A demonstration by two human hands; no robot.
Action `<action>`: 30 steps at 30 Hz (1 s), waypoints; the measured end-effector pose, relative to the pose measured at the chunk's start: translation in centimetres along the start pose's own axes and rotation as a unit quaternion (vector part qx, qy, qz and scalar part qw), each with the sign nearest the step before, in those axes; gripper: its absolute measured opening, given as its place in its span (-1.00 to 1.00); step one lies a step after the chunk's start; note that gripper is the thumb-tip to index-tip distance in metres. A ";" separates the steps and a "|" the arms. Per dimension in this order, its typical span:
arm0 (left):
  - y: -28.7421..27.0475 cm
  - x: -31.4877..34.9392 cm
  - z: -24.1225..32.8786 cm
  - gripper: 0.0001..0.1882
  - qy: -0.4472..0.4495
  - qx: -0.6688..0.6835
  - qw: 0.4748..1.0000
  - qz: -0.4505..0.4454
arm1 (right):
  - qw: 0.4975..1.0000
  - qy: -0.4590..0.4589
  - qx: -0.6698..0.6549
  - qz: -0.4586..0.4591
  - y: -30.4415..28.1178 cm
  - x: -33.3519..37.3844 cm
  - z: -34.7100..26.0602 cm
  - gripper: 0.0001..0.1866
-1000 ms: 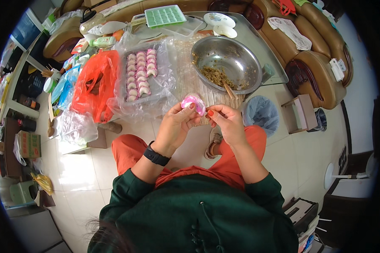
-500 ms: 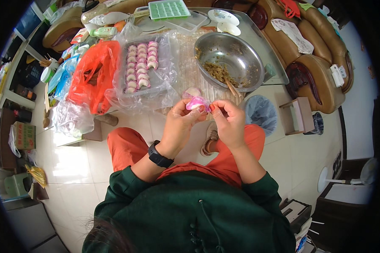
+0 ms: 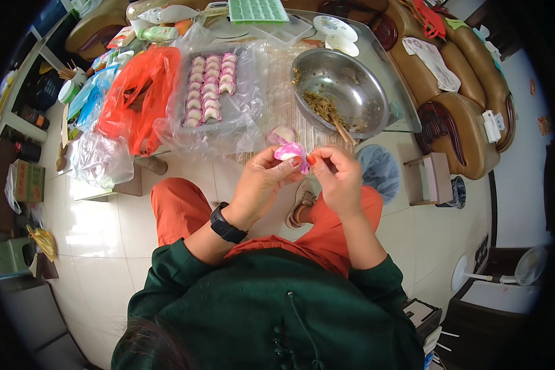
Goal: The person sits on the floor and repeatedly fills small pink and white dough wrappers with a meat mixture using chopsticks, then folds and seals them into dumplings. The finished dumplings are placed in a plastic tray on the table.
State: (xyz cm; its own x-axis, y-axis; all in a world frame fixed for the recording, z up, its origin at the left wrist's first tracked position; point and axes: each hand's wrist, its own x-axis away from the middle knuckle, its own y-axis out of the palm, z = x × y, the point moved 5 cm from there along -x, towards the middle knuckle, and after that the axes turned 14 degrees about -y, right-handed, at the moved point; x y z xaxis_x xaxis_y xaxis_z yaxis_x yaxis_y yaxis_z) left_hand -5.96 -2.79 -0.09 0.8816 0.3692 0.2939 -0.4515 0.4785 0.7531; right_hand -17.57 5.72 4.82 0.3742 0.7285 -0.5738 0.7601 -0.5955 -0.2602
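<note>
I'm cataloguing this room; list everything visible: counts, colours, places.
Dumplings: over a dozen, pink, grey tray
Dough round: one, pinkish, mat
Steel bowl: one, silver, table
Filling: heap, brown, steel bowl
Bag: one, red, table left
Moulded tray: one, green, table back
Dishes: two, white, behind steel bowl
Bin: one, bluish, right floor
Sofa seats: several, brown, around table
Clutter: many, mixed, left
Held dough: one, pink, centre
Left fingers: several, red nail, held dough
Right fingers: several, red nail, held dough
</note>
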 end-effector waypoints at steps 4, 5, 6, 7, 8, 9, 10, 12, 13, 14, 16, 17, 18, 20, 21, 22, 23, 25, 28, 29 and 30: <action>-0.1 0.3 0.2 -0.83 -0.008 0.017 1.000 -0.010 | 1.000 0.017 -0.015 0.016 0.1 0.1 -0.2 -0.85; 0.0 0.4 0.4 -0.82 -0.014 0.013 1.000 -0.014 | 0.995 0.079 -0.056 0.018 -0.2 0.1 0.2 -0.85; 0.2 0.5 0.6 -0.81 -0.021 0.008 1.000 -0.018 | 0.985 0.142 -0.096 0.021 -0.4 0.3 0.6 -0.84; 0.3 0.5 0.6 -0.80 -0.029 0.003 0.999 -0.023 | 0.984 0.140 -0.111 0.002 -0.5 0.2 1.2 -0.83; 0.2 0.6 0.6 -0.80 -0.027 -0.004 0.999 -0.026 | 0.983 0.140 -0.120 -0.004 -0.4 0.1 1.1 -0.85; 0.1 0.6 0.6 -0.79 -0.026 -0.010 0.999 -0.028 | 0.982 0.141 -0.128 -0.010 -0.3 0.0 1.0 -0.86; 0.1 0.6 0.5 -0.79 -0.024 -0.017 0.999 -0.030 | 0.980 0.142 -0.137 -0.015 -0.2 -0.1 0.9 -0.87; 0.1 0.8 0.6 -0.78 -0.014 -0.040 0.999 -0.013 | 0.990 0.100 -0.094 -0.033 -0.1 -0.4 0.5 -0.88; 0.0 0.9 0.6 -0.77 -0.009 -0.052 0.999 -0.004 | 0.993 0.078 -0.072 -0.042 0.0 -0.5 0.2 -0.88; 0.0 0.9 0.6 -0.78 -0.006 -0.055 0.998 0.002 | 0.998 0.044 -0.035 -0.042 0.1 -0.6 -0.2 -0.88; 0.0 1.0 0.7 -0.79 -0.001 -0.064 0.998 0.013 | 0.998 -0.025 0.040 -0.042 0.5 -0.7 -1.3 -0.88; -0.2 1.0 0.6 -0.80 -0.002 -0.045 0.999 0.010 | 0.999 -0.024 0.026 -0.029 0.6 -0.4 -1.2 -0.88; -0.4 0.9 0.5 -0.80 -0.002 -0.026 1.000 0.005 | 0.999 -0.024 0.014 -0.015 0.6 -0.1 -1.1 -0.87; -0.5 0.9 0.7 -0.82 0.000 -0.010 1.000 -0.008 | 0.998 0.042 -0.040 0.001 0.4 0.0 -0.4 -0.86; -0.5 1.0 0.8 -0.83 0.002 -0.012 1.000 -0.013 | 0.991 0.109 -0.082 0.004 0.1 0.1 0.3 -0.86; -0.4 1.1 0.9 -0.83 0.003 -0.015 1.000 -0.019 | 0.977 0.176 -0.123 0.007 0.1 0.3 0.8 -0.85; -0.5 1.2 0.9 -0.83 0.005 -0.020 1.000 -0.018 | 0.972 0.170 -0.160 -0.001 0.4 0.2 0.9 -0.84; -0.5 1.2 0.8 -0.83 0.007 -0.028 0.999 -0.016 | 0.974 0.160 -0.159 -0.021 0.4 0.1 1.0 -0.85; -0.7 1.1 0.6 -0.84 0.015 -0.060 0.998 -0.001 | 0.987 0.118 -0.102 -0.038 0.5 -0.3 0.2 -0.88; -0.8 1.2 0.6 -0.84 0.020 -0.070 0.997 0.004 | 0.991 0.099 -0.074 -0.041 0.6 -0.3 -0.1 -0.89; -0.9 1.2 0.6 -0.85 0.026 -0.080 0.996 0.008 | 0.997 0.061 -0.035 -0.041 0.8 -0.3 -0.4 -0.90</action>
State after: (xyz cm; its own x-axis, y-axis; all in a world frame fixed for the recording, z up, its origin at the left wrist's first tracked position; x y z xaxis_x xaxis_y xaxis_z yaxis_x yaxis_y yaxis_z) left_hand -4.41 -3.25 -0.03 0.8681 0.4157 0.2714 -0.4847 0.5915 0.6443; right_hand -16.88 5.20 5.14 0.3677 0.8118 -0.4536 0.8242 -0.5104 -0.2454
